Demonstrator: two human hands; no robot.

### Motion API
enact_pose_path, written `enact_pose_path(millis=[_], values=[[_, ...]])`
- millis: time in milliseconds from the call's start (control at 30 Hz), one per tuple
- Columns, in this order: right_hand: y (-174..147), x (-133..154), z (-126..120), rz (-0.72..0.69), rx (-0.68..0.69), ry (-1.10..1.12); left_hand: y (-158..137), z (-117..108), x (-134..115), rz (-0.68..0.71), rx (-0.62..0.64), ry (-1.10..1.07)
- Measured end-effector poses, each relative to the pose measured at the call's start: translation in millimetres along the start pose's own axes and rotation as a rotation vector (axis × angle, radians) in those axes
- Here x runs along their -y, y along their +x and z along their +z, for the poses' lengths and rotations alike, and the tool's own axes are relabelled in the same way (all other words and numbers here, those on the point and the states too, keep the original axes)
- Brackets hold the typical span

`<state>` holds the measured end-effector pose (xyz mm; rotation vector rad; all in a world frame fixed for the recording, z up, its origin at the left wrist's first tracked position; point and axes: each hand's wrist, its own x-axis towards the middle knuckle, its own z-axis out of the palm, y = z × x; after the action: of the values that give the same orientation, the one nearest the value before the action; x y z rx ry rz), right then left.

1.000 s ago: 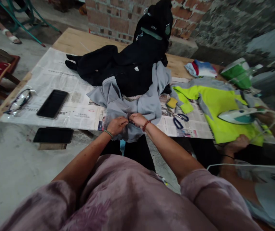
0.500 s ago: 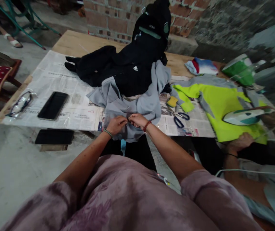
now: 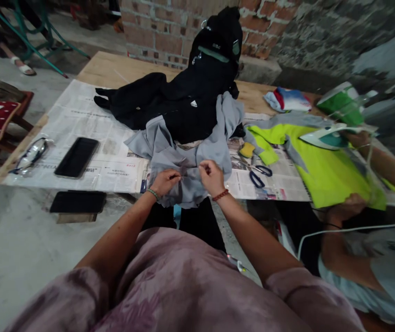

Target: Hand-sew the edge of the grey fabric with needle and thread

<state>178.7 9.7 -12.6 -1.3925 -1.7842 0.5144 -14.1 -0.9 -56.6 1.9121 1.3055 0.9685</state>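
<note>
A light grey garment (image 3: 183,159) is spread over the table's front edge, partly lying against black clothing behind it. My left hand (image 3: 164,181), with a green bracelet, is closed in a pinch on the garment's near part. To its right, my right hand (image 3: 212,177), wearing a red bead bracelet, is closed with thumb and fingertips together above the cloth. Whatever sits in that pinch is too small to make out. Dark-handled scissors (image 3: 260,175) and a yellow sponge (image 3: 247,150) lie right of the garment.
Black clothing (image 3: 170,101) and a dark backpack (image 3: 214,46) cover the table's back. A phone (image 3: 77,157) lies left on newspaper (image 3: 114,173). At right, a co-worker's hand holds an iron (image 3: 324,137) over a yellow-green garment (image 3: 325,177); its cord hangs near my right arm.
My right hand has drawn away from my left, to the right, still pinched. My left hand has barely moved. The co-worker's iron has moved back and left over the yellow-green garment.
</note>
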Motion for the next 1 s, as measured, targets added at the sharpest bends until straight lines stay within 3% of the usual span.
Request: enact_pose_path(millis=[133, 267, 367, 500, 667, 1000], values=[[-32, 3, 9, -0.203, 0.231, -0.155, 0, 1, 2, -0.017, -0.003, -0.001], [-43, 7, 32, -0.236, 0.341, -0.289, 0, 1, 1, -0.013, 0.001, 0.026], [-39, 6, 44, -0.196, 0.328, -0.288, 0, 0, 0, -0.022, 0.010, 0.055], [-37, -1, 49, -0.093, 0.242, -0.093, 0, -1, -2, -0.012, 0.023, 0.060], [-37, -7, 52, 0.252, 0.150, 0.137, 0, 0, 0, 0.003, 0.030, 0.065], [-39, -5, 52, 0.020, 0.057, 0.083, 1, 5, 4, 0.018, 0.031, 0.105]])
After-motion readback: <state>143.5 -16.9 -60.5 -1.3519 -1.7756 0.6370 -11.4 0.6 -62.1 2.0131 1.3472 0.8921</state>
